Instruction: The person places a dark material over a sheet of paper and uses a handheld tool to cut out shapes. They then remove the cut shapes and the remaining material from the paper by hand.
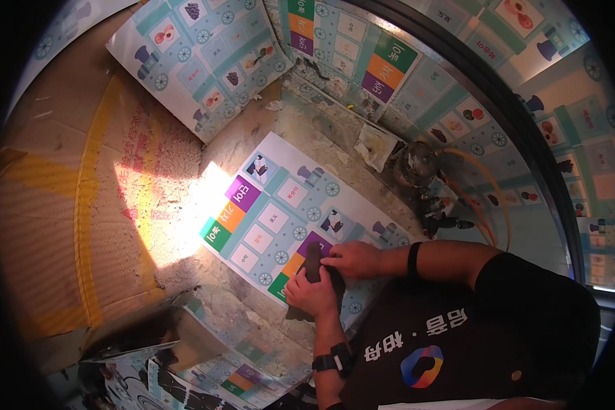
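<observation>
A flat dark grey piece (313,261), narrow with a rounded upper end, lies over a printed sheet (287,219) on the work surface. Its kind I cannot make out. My left hand (310,292) is closed on its lower part, fingers bent over it. Dark material also shows below and beside this hand, partly hidden. At the piece's right edge, my right hand (357,261) pinches or presses with its fingertips, the other fingers curled. The sheet beneath carries pale blue train pictures and purple, orange and green blocks.
A taped cardboard sheet (61,225) covers the left side. Another printed sheet (205,61) leans at the back. A grimy metal fitting (417,162) with orange tubing (482,225) stands to the right, near a dark curved frame edge (512,89). More printed sheeting (232,362) lies in front.
</observation>
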The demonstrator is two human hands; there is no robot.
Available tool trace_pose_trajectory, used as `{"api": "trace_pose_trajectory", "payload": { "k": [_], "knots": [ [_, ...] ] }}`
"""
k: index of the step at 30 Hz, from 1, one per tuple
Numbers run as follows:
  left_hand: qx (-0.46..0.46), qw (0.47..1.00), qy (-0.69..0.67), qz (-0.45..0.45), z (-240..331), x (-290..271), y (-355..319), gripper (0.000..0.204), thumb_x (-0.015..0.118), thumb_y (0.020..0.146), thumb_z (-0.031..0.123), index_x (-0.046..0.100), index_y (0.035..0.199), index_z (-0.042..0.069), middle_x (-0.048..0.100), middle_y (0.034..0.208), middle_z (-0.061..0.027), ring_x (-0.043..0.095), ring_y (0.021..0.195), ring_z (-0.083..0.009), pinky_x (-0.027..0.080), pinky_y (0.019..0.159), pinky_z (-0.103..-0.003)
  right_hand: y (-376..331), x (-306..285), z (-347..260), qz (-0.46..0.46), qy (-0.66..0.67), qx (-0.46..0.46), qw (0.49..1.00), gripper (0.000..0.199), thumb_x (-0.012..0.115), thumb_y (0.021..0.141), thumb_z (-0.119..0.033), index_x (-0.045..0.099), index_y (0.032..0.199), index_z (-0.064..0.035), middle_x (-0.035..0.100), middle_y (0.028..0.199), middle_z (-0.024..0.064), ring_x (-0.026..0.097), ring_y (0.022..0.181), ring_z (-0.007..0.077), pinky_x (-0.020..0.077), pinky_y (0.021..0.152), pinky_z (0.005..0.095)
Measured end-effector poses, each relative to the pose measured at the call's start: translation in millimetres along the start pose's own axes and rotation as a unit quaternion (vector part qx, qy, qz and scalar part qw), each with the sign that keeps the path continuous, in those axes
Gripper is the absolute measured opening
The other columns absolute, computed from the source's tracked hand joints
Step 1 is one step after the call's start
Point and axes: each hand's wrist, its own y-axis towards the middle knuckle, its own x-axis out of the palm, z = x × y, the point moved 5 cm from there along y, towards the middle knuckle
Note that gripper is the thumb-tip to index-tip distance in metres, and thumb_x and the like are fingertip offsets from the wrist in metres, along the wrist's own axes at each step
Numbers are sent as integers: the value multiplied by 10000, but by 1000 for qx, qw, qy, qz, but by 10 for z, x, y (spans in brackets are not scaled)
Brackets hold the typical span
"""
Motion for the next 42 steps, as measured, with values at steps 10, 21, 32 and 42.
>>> {"api": "trace_pose_trajectory", "payload": {
  "k": [10,21,32,42],
  "knots": [
    [5,1000,23,13,17,26,3,449,854,674,409,718,984,115,628,991,-66,590,1012,-309,449,870,-474,2,14,7,-2,3,5,1000,418,642,842,-133,652,1259,-104,610,1054,142,658,911,338,543,764,447],
    [7,1000,22,-5,14,29,21,409,851,681,387,740,964,113,630,977,-67,598,995,-302,453,867,-474,-3,11,10,12,7,0,1000,429,652,830,-127,648,1258,-105,609,1055,145,656,905,344,544,748,454],
    [3,1000,20,-19,5,4,15,422,858,679,375,761,996,114,618,977,-55,592,1005,-296,445,873,-472,6,-6,1,18,5,-2,1000,438,653,832,-122,639,1270,-109,605,1056,144,657,896,344,542,742,455],
    [12,999,20,-22,4,12,18,417,850,696,388,768,1007,122,642,992,-51,595,1018,-287,443,894,-472,45,-7,13,-3,10,21,1000,455,632,841,-106,642,1296,-124,601,1105,138,661,903,342,549,752,449]
  ]
}}
